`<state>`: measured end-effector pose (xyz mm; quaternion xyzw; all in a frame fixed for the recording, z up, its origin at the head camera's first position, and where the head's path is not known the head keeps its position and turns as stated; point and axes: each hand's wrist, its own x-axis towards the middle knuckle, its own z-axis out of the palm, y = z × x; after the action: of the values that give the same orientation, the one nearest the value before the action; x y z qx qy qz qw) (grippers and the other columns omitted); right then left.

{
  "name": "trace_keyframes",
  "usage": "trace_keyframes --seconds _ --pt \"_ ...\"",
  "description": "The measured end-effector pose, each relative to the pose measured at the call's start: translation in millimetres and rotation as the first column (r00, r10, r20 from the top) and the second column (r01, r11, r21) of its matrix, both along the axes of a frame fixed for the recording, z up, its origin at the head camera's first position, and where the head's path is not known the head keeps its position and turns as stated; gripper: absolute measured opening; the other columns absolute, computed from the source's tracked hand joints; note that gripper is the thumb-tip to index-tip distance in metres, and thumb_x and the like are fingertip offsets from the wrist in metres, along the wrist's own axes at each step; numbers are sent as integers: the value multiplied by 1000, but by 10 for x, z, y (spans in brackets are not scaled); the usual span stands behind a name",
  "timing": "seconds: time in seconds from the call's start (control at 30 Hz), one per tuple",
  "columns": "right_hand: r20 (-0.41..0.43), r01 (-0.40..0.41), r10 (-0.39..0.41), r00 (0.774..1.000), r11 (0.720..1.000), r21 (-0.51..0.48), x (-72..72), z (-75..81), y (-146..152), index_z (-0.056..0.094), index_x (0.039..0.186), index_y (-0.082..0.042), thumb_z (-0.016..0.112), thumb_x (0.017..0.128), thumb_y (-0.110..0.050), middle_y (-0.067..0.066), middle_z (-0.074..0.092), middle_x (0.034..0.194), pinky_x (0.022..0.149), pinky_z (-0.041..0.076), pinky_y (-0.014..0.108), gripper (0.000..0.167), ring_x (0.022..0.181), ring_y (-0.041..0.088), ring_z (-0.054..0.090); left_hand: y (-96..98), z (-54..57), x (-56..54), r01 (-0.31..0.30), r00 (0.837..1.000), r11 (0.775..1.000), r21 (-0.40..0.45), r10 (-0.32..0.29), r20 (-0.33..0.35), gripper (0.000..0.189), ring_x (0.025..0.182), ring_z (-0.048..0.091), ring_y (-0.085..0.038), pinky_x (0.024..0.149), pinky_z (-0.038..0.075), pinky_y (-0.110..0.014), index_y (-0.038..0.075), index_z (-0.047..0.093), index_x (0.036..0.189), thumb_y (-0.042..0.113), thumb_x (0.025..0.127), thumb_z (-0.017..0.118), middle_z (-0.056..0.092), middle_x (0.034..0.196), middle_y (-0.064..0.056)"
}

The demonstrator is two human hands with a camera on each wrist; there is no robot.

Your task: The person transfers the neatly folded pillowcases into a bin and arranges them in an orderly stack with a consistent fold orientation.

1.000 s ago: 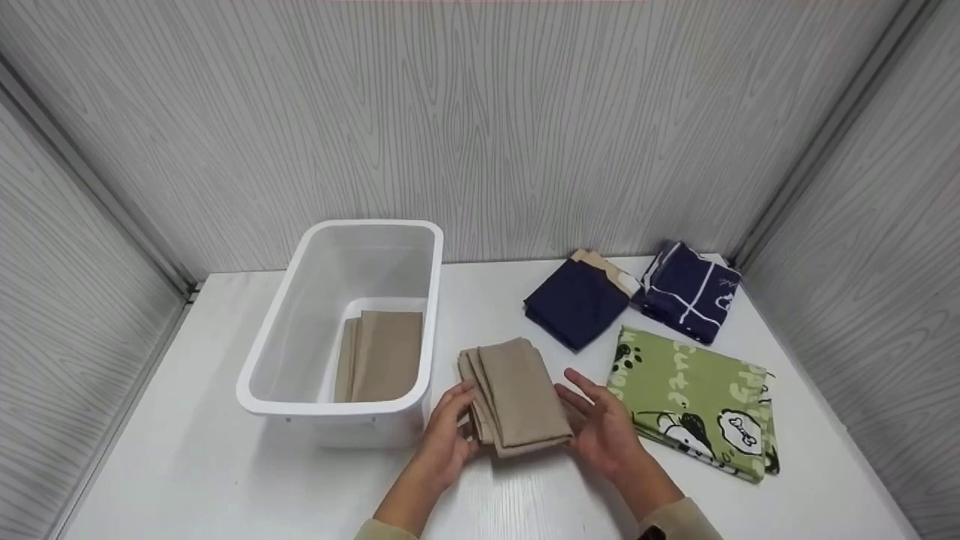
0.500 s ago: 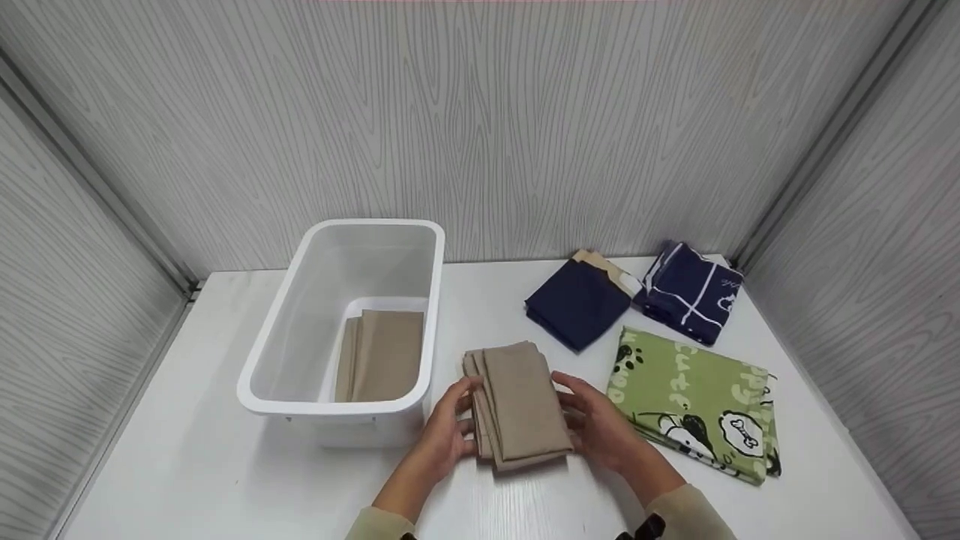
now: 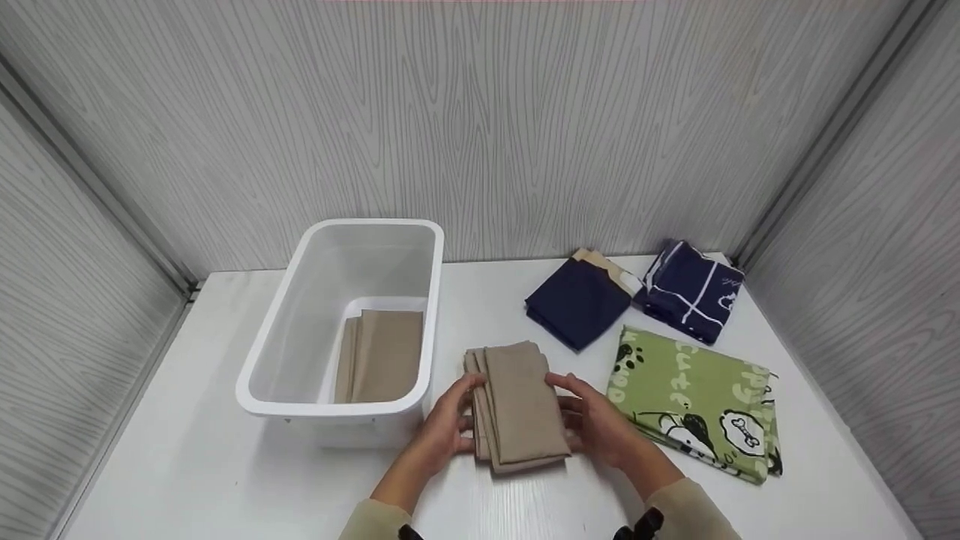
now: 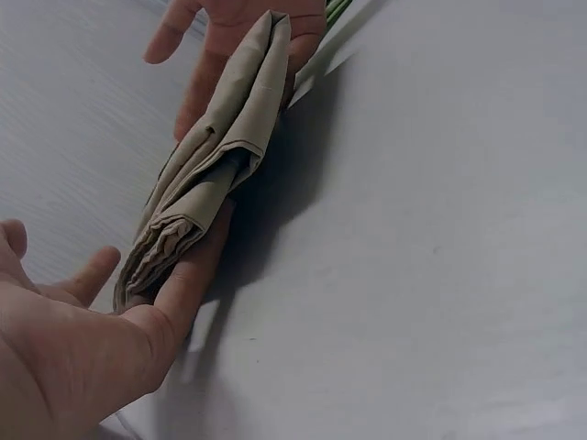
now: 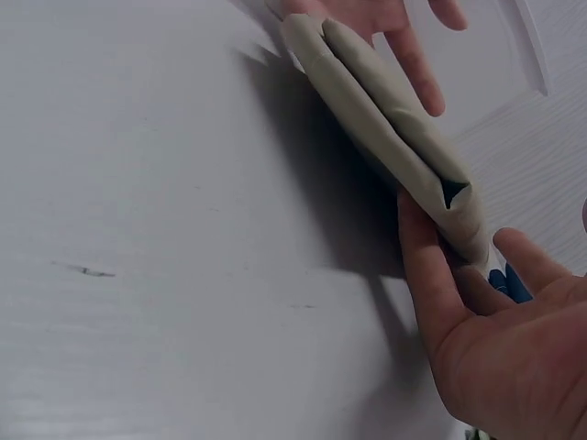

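Observation:
A folded tan cloth (image 3: 529,405), in several layers, is between my two hands in the head view. My left hand (image 3: 442,427) holds its left edge, with the thumb by the upper face and fingers lower down. At the right edge my right hand (image 3: 600,424) holds it in the same way. In the left wrist view, a finger (image 4: 188,284) of the left hand runs under the cloth's folded end. The right wrist view shows the cloth (image 5: 394,128) over its shadow, right fingers under its near end. Just left stands a white plastic bin (image 3: 259,401) containing another folded tan cloth (image 3: 390,356).
Right of the hands lies a folded green printed cloth (image 3: 690,397). Behind it are a folded navy cloth (image 3: 577,304) with a beige part and a navy cloth with white lines (image 3: 690,292). Grey wood-grain panels (image 3: 480,135) enclose the white table (image 3: 187,465).
The tan cloth has shifted slightly right and toward the person. My right thumb, stretched away from the cloth a second ago, has come in against its edge. The left hand stayed at its side.

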<state>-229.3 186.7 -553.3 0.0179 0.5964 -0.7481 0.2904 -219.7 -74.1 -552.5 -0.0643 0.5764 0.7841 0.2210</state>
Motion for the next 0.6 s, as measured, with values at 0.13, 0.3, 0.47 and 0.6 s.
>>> trace_keyframes --seconds 0.13,0.3,0.47,0.6 --pt "-22 -15 16 1000 1000 26 -9 14 -12 31 157 -16 39 101 -60 27 30 155 90 56 47 72 122 29 55 0 6 -18 5 1000 1000 -27 -5 -8 64 110 59 -31 80 57 -47 13 42 149 55 101 40 40 144 -17" --pt "-36 -8 11 999 998 70 -32 27 -42 33 156 -16 42 99 -62 29 37 150 87 57 45 74 115 28 61 17 12 -40 12 1000 1000 -28 -12 -16 61 113 57 -29 82 57 -44 14 45 148 54 102 37 41 142 -16" --pt "-24 16 -14 1000 998 60 -51 13 -51 35 156 -14 44 97 -63 27 38 149 88 57 46 77 115 28 61 30 10 -72 7 1000 1000 -26 -8 -8 59 111 58 -27 83 57 -44 12 48 145 52 103 38 46 137 -16" --pt "-45 41 -37 998 996 85 -62 33 -50 39 154 -15 46 97 -63 24 39 150 85 57 43 75 115 28 60 24 12 -85 9 999 999 -50 -11 -31 60 115 58 -27 85 55 -42 10 47 146 50 103 37 45 144 -17"
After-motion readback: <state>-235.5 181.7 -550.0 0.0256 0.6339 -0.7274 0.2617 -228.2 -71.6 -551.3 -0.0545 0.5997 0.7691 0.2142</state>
